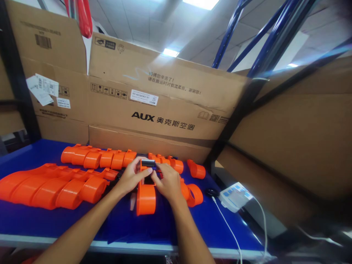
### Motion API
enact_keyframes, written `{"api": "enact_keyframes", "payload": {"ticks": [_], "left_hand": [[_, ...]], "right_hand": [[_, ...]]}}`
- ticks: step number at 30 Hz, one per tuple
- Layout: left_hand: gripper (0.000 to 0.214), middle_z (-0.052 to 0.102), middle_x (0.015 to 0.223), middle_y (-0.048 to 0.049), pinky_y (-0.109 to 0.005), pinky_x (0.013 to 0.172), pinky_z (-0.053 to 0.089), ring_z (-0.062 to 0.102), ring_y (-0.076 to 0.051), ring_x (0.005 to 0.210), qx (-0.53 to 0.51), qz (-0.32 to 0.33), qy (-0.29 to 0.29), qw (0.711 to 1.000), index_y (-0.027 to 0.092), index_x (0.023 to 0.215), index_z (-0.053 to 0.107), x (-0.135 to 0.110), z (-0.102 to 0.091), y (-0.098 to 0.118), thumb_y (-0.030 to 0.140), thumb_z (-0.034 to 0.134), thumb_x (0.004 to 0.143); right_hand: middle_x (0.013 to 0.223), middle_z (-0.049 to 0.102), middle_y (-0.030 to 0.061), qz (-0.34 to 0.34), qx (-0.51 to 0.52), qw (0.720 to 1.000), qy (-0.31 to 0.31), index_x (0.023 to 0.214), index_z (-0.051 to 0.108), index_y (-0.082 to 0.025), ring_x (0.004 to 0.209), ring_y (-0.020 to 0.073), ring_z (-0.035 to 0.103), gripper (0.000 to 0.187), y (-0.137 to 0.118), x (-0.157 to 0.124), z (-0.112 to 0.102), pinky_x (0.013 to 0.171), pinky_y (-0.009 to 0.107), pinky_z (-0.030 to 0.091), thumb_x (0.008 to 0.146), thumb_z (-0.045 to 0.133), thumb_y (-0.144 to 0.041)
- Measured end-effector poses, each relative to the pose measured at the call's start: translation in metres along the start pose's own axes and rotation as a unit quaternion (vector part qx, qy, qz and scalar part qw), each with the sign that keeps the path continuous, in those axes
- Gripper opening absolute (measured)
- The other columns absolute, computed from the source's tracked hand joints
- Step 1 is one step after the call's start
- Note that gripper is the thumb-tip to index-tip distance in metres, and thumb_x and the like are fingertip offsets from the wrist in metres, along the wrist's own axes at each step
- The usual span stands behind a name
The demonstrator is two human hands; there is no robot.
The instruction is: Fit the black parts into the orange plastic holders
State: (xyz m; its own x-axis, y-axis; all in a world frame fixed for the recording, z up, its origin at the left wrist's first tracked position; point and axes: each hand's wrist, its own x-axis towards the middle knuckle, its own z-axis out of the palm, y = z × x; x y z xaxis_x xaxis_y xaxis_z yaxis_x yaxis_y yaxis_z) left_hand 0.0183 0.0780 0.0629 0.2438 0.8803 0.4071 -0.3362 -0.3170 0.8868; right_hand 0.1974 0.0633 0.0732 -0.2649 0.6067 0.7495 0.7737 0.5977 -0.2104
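Observation:
An orange plastic part with a round cup-like ring [146, 200] hangs at the middle, held up over the table's near half. My left hand [134, 176] is closed around the part's upper left side, its thumb across the front. From the other side my right hand [168, 180] pinches the upper right, fingers bent close to the left thumb. Between the hands a black strip with a pale top edge [148, 163] lies across the top of the part. Something dark blue shows at the right fingertips, too small to name.
Rows of similar orange parts [70, 193] lie on the blue table [123, 223] at left, with more behind [92, 160] and at right [195, 194]. A white power strip [235, 197] with cables and a black round object [212, 192] sit right. Cardboard [165, 95] walls the back.

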Motion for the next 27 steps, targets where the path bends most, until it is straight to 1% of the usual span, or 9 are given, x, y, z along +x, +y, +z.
{"api": "enact_keyframes", "payload": {"ticks": [2, 4, 8, 13, 16, 19, 22, 24, 27], "left_hand": [[0.039, 0.070, 0.092, -0.0023, -0.023, 0.063, 0.051, 0.067, -0.015, 0.074, 0.001, 0.005, -0.008, 1.000, 0.020, 0.111, 0.062, -0.001, 0.001, 0.002, 0.032, 0.079, 0.078], [0.038, 0.070, 0.091, -0.0028, -0.024, 0.068, 0.052, 0.068, -0.017, 0.080, -0.002, 0.007, -0.009, 1.000, 0.019, 0.110, 0.063, -0.001, 0.001, 0.004, 0.031, 0.079, 0.078], [0.035, 0.070, 0.086, -0.0021, -0.022, 0.060, 0.049, 0.064, -0.013, 0.068, -0.003, 0.005, -0.014, 1.000, 0.017, 0.108, 0.065, -0.001, -0.001, 0.005, 0.030, 0.079, 0.079], [0.038, 0.068, 0.083, 0.0001, -0.019, 0.047, 0.040, 0.049, -0.005, 0.047, -0.005, -0.008, -0.013, 1.000, 0.017, 0.109, 0.066, 0.001, -0.005, 0.001, 0.031, 0.081, 0.076], [0.041, 0.067, 0.079, 0.0007, -0.019, 0.042, 0.035, 0.045, -0.004, 0.042, -0.019, -0.033, 0.009, 0.999, 0.017, 0.109, 0.066, 0.003, -0.008, -0.004, 0.034, 0.081, 0.075], [0.044, 0.066, 0.076, 0.0012, -0.020, 0.040, 0.034, 0.045, -0.004, 0.040, -0.047, -0.049, 0.037, 0.997, 0.017, 0.110, 0.066, 0.005, -0.009, -0.007, 0.037, 0.081, 0.074], [0.048, 0.061, 0.065, 0.0045, -0.020, 0.040, 0.034, 0.044, -0.005, 0.038, -0.075, -0.059, 0.052, 0.994, 0.018, 0.114, 0.066, 0.006, -0.009, -0.008, 0.038, 0.082, 0.074], [0.049, 0.060, 0.061, 0.0052, -0.020, 0.041, 0.036, 0.045, -0.006, 0.038, -0.088, -0.062, 0.058, 0.992, 0.018, 0.114, 0.067, 0.005, -0.007, -0.007, 0.037, 0.082, 0.072], [0.046, 0.065, 0.064, 0.0020, -0.023, 0.051, 0.046, 0.056, -0.011, 0.046, -0.095, -0.055, 0.065, 0.992, 0.017, 0.110, 0.070, 0.004, -0.003, -0.003, 0.036, 0.083, 0.071]], "right_hand": [[0.094, 0.073, 0.0094, -0.009, -0.006, 1.000, -0.001, 0.105, 0.067, -0.019, 0.085, 0.0245, 0.068, 0.020, 0.000, -0.001, 0.002, 0.075, 0.034, 0.052, 0.092, 0.058, -0.031], [0.090, 0.071, 0.0087, -0.017, -0.006, 1.000, -0.005, 0.100, 0.065, -0.018, 0.083, 0.0234, 0.067, 0.016, -0.001, 0.000, 0.003, 0.074, 0.033, 0.051, 0.092, 0.057, -0.029], [0.086, 0.068, 0.0074, -0.030, -0.008, 0.999, -0.019, 0.095, 0.061, -0.018, 0.079, 0.0215, 0.064, 0.012, -0.001, 0.001, 0.005, 0.070, 0.031, 0.050, 0.093, 0.053, -0.027], [0.088, 0.068, 0.0072, -0.039, 0.004, 0.999, -0.025, 0.100, 0.063, -0.018, 0.080, 0.0218, 0.064, 0.013, 0.001, 0.001, 0.003, 0.070, 0.032, 0.051, 0.092, 0.053, -0.025], [0.094, 0.072, 0.0081, -0.043, 0.018, 0.999, -0.012, 0.109, 0.065, -0.019, 0.085, 0.0229, 0.067, 0.020, 0.001, 0.000, 0.002, 0.074, 0.033, 0.054, 0.092, 0.057, -0.026], [0.106, 0.074, 0.0096, -0.054, 0.020, 0.998, 0.005, 0.122, 0.064, -0.019, 0.094, 0.0239, 0.069, 0.031, 0.000, -0.001, 0.002, 0.081, 0.035, 0.056, 0.092, 0.058, -0.025], [0.114, 0.073, 0.0101, -0.069, 0.003, 0.998, 0.012, 0.132, 0.060, -0.018, 0.101, 0.0252, 0.068, 0.043, -0.001, -0.002, 0.004, 0.087, 0.038, 0.057, 0.089, 0.058, -0.021], [0.117, 0.072, 0.0104, -0.071, -0.021, 0.997, 0.014, 0.135, 0.059, -0.017, 0.103, 0.0266, 0.068, 0.049, -0.002, -0.002, 0.006, 0.088, 0.040, 0.057, 0.086, 0.058, -0.018], [0.115, 0.073, 0.0107, -0.062, -0.064, 0.996, 0.013, 0.135, 0.060, -0.016, 0.096, 0.0270, 0.068, 0.051, -0.003, -0.002, 0.009, 0.081, 0.039, 0.057, 0.084, 0.058, -0.015]]}}
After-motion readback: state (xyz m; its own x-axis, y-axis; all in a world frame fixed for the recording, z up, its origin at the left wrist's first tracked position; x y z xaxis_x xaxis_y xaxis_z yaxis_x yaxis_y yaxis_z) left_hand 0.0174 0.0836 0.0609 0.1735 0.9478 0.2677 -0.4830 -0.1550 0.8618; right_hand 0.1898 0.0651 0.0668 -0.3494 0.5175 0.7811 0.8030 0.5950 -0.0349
